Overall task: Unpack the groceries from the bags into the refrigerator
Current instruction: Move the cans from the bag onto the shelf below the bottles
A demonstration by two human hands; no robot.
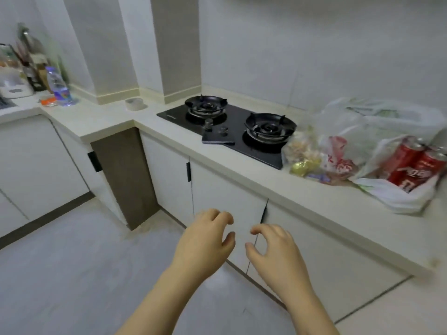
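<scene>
Item 1: L hand point(205, 240), fingers loosely curled, nothing held, in air in front of lower cabinet doors point(217, 189). Item 2: R hand point(273, 252), just beside L hand, not touching it; same loose curl, thumb and index apart, nothing grasped. Item 3: groceries, all on counter point(242, 170) at far R, well apart from both hands: white plastic bag point(399, 197) lying open w/ red cans point(411, 163) inside, at least two visible; clear bag point(314, 146) to its L, at hob's R edge, mixed packets, contents blurred, gold-wrapped item point(302, 166) at front; pale bag point(387, 114) behind, by wall, contents can't tell. Item 4: black 2-burner gas hob point(229, 126) set in counter, L of bags; dark flat slab point(217, 140) lying on its front edge by knobs. Item 5: tape roll point(134, 102) on counter, L of hob. Item 6: water bottle point(59, 85) w/ misc. clutter, far L corner, blurred.
</scene>
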